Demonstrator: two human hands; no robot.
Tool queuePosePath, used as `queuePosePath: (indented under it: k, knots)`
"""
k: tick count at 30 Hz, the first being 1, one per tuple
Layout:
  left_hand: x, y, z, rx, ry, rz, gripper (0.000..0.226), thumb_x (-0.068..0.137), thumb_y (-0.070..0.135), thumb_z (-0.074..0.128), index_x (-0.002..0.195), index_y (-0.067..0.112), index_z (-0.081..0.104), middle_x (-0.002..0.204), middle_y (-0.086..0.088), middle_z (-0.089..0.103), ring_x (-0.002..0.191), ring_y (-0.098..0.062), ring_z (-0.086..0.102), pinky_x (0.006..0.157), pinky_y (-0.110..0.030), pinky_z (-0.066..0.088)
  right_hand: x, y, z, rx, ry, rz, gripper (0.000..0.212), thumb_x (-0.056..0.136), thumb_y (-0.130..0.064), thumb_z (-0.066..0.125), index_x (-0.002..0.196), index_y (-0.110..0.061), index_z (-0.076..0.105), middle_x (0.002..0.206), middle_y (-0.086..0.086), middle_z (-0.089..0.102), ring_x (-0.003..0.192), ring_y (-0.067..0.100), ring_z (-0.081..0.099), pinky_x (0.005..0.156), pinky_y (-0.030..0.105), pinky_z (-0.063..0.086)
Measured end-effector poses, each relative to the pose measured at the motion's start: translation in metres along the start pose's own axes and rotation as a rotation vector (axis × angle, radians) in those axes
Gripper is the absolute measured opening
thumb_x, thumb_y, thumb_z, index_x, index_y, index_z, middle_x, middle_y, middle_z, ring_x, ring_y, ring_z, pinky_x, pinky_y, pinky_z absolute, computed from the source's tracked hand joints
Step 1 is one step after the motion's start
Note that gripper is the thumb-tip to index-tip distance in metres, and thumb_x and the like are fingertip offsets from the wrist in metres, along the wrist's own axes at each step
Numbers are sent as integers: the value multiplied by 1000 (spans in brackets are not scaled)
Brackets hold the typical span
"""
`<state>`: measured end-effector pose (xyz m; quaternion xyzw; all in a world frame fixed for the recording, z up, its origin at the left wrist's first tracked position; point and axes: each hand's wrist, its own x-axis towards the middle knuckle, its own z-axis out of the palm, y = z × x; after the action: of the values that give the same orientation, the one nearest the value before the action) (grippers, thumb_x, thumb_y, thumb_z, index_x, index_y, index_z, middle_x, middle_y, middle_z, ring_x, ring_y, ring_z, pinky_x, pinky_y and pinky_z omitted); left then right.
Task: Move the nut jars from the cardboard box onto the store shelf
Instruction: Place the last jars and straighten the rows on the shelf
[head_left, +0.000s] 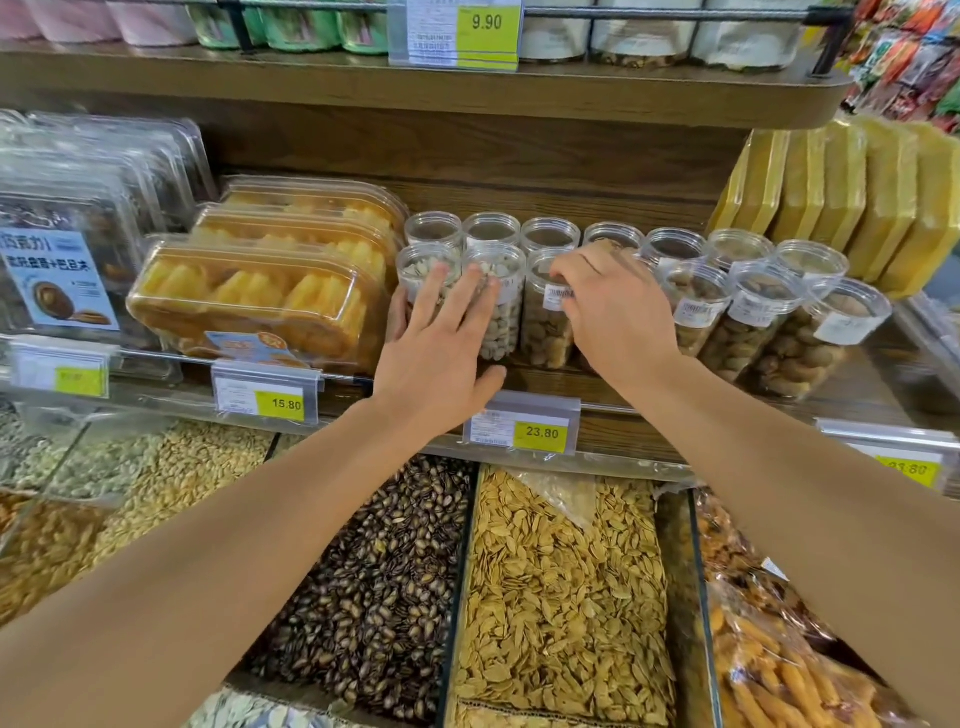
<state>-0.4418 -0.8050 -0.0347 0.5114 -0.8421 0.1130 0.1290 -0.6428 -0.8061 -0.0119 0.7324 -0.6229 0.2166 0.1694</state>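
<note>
Two rows of clear nut jars stand on the wooden store shelf (540, 382). My left hand (439, 343) lies flat with straight, spread fingers against the two front-left pistachio jars (501, 317). My right hand (615, 306) is curled over the top of a front-row jar that it mostly hides, its fingertips at the label of the neighbouring almond jar (545, 327). More front-row nut jars (748, 322) stand to the right, and the back-row jars (491, 229) show their lids. No cardboard box is in view.
Clear packs of yellow pastries (249, 296) lie left of the jars, and yellow packets (852, 197) lean at the right. Price tags (524, 423) hang on the shelf edge. Open bins of seeds (561, 587) sit below my arms. An upper shelf (415, 88) overhangs.
</note>
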Motion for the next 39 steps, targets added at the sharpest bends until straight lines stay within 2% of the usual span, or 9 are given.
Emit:
queuePosePath:
  k: [5,10,13,16,23,28,32,35,39]
  knots:
    - [-9,-7,-4,-74,47,-50,84,89,53,51,154,21,10,163,-5,1,149,-29,-4,120,-52,11,1,-1,1,-20,-4,3,29,86,-5,61,112,-19,58,113,3,58,106,28,53,91,41,44]
    - [-16,-10,3,-183,35,-126,90,89,47,55,155,15,2,163,-8,-6,149,-28,-11,119,-44,14,0,-3,-1,-24,6,7,24,89,-8,57,111,-17,60,112,5,58,105,30,53,90,42,43]
    - [-11,-11,4,-257,37,-197,95,89,46,58,155,12,-2,163,-6,-10,149,-24,-13,114,-38,26,0,-3,-3,-15,3,5,22,90,-10,58,111,-17,60,111,5,58,105,29,53,89,42,43]
    - [-4,-12,5,-287,20,-213,99,88,47,59,155,10,-4,163,-5,-13,148,-22,-16,111,-36,33,-1,-3,-3,-14,6,6,21,91,-12,58,111,-17,60,111,4,58,104,29,53,89,42,43]
    - [4,-12,5,-293,-2,-239,102,87,51,59,154,10,-5,162,-6,-14,148,-22,-16,112,-38,34,-3,-3,-5,-8,10,7,22,91,-16,56,113,-16,60,113,4,57,107,29,52,91,42,42]
    - [-6,-1,-2,-210,32,-128,92,87,45,58,155,21,1,163,-4,-7,149,-28,-11,115,-47,26,-4,-1,-10,26,27,28,25,91,-19,58,116,-16,61,115,4,58,109,29,51,94,43,41]
    - [-3,16,0,-79,20,6,86,86,47,54,155,20,11,163,-3,2,149,-31,-4,117,-52,15,-4,5,-12,4,20,53,24,92,-21,57,114,-17,63,114,3,62,108,29,52,96,43,40]
    - [3,16,4,-39,-13,7,84,86,49,53,154,17,15,163,-2,0,149,-30,-6,119,-52,10,-1,7,-13,3,11,40,20,91,-18,57,110,-18,64,109,3,63,103,27,54,94,42,40]
    - [3,20,2,-58,11,23,80,84,45,55,151,18,22,162,-4,5,149,-31,-2,119,-53,12,1,7,-14,31,13,44,20,90,-17,57,109,-17,63,110,4,62,104,27,54,93,41,40]
